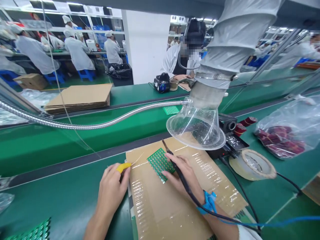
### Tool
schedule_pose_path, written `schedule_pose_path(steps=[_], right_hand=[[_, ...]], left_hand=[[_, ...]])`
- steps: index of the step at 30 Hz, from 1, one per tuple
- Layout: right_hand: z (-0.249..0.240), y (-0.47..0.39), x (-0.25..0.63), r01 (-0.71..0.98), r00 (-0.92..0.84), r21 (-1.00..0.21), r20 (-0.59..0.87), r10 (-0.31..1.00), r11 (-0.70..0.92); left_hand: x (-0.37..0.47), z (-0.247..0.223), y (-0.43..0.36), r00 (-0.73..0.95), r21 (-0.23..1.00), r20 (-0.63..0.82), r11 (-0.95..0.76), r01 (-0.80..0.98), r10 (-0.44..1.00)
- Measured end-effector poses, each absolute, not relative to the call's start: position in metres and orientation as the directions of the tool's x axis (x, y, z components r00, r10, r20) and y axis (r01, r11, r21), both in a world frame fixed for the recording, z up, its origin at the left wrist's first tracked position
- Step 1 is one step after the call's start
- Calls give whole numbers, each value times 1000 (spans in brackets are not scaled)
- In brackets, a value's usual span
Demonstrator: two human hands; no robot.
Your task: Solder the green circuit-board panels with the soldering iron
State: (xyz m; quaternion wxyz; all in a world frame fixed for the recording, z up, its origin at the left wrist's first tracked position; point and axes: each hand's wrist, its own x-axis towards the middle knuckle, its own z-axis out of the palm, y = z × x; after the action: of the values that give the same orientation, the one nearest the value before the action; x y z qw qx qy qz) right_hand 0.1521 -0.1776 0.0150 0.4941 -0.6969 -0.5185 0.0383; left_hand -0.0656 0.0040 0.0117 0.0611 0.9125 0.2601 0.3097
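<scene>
My left hand [112,182] is closed in a pinch on a thin length of solder wire [138,159], whose free end points up and right. One of its fingers wears a yellow finger cot [123,167]. A soldering iron [180,174] is held in my right hand [190,178], its tip above the upper right part of a green circuit board panel [158,163]. My right thumb reaches the panel's lower right side. The panel lies tilted on a taped cardboard sheet [160,206]. A blue strap [209,201] wraps my right wrist.
Above the cardboard hangs a clear fume hood [200,133], with a metal hose [82,126] running left. A tape roll [252,164], a black soldering station [228,145] and a bag of red bundles [285,140] stand right. More green panels [32,231] lie lower left. A co-worker [182,60] sits opposite.
</scene>
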Motion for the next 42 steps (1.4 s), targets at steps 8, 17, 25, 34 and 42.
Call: schedule_pose_path(steps=[8,17,25,34,42], right_hand=[[35,-166,162,-5,863,-994,48,503,105],[18,-157,150,179,803,-982,181,568,60],[6,-157,145,292,743,-956,231,629,6],[11,-155,143,366,681,-930,255,687,-18],[16,-155,143,366,671,-930,234,704,-40]], left_hand=[[-50,12,-17,689,472,495,-830,299,529],[-49,6,-16,652,530,470,-781,331,595],[-56,8,-7,680,635,383,-713,297,625],[-56,10,-7,675,676,319,-659,329,665],[-54,12,-10,690,636,320,-687,351,649]])
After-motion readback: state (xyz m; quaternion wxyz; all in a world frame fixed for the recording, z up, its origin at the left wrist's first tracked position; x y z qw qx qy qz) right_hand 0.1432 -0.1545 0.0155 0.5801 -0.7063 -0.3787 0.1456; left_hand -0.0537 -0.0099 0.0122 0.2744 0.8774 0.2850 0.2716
